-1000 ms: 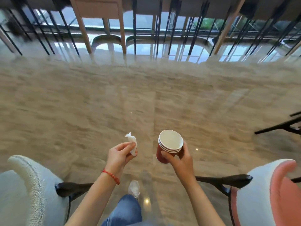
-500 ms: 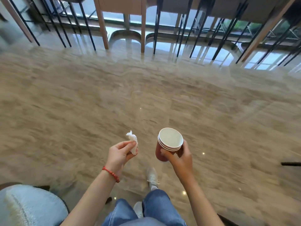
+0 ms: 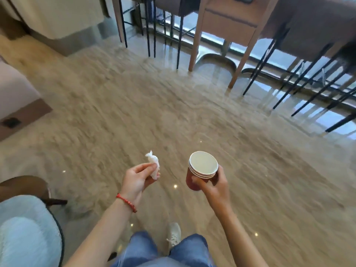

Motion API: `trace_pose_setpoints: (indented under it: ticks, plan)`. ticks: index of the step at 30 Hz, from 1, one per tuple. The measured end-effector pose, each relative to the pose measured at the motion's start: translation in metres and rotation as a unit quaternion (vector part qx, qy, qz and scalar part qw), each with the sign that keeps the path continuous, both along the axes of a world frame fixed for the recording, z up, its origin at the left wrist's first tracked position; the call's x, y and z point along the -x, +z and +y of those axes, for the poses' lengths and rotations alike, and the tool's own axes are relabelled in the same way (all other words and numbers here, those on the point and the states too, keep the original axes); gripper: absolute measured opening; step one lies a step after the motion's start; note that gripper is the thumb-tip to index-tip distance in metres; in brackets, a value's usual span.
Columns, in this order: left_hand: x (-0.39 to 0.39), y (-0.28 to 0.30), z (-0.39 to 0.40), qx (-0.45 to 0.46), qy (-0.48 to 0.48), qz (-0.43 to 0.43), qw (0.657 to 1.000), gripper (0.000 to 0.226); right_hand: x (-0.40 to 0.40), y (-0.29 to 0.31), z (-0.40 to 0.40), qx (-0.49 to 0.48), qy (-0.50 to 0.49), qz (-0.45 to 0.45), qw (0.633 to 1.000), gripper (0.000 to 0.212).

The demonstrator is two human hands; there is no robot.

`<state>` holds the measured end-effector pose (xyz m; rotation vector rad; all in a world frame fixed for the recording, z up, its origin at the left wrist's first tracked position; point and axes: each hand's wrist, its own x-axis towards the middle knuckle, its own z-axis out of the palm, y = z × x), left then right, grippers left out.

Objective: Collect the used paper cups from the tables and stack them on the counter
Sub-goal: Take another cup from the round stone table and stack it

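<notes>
The right hand [image 3: 213,185] holds a nested stack of red paper cups with white insides [image 3: 201,170] out in front of the body, above the glossy beige marble-patterned floor [image 3: 192,112]. Its fingers [image 3: 196,179] are curled round the lower red wall, the thumb up the far side near the rims, so the hand is clamped on the stack. Three white rims show one inside another, and the mouth of the stack tilts a little away from the person, its inside bare.

The left hand [image 3: 137,180] is level with it, just to the left and apart from the cups. Its fingertips [image 3: 152,166] are pressed together against the thumb on a crumpled white paper tissue [image 3: 154,165], whose twisted end sticks up above the knuckles. A red beaded bracelet [image 3: 127,202] circles that wrist.

Below the arms show blue jeans [image 3: 146,249] and one pale sneaker [image 3: 173,235] on the floor. A fuzzy pale blue chair [image 3: 25,234] fills the lower left corner. Beyond, at the upper right, a wooden table with slanted legs [image 3: 227,26] stands among thin black metal chair legs [image 3: 179,41], beside bright window reflections on the floor.
</notes>
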<state>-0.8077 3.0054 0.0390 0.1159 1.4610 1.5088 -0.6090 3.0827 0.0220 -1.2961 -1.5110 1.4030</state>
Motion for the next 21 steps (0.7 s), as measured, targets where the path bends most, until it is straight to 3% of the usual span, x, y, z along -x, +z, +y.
trace_pose_setpoints:
  ticks: [12, 21]
  plan:
    - [0.132, -0.010, -0.010, 0.019, 0.255, -0.007, 0.967, 0.009, 0.196, -0.013, 0.058, 0.032, 0.256, 0.016, 0.966, 0.059]
    - [0.305, -0.005, -0.016, -0.001, 0.350, -0.005, 0.937, 0.014, 0.387, -0.011, 0.077, 0.025, 0.320, 0.023, 0.947, 0.058]
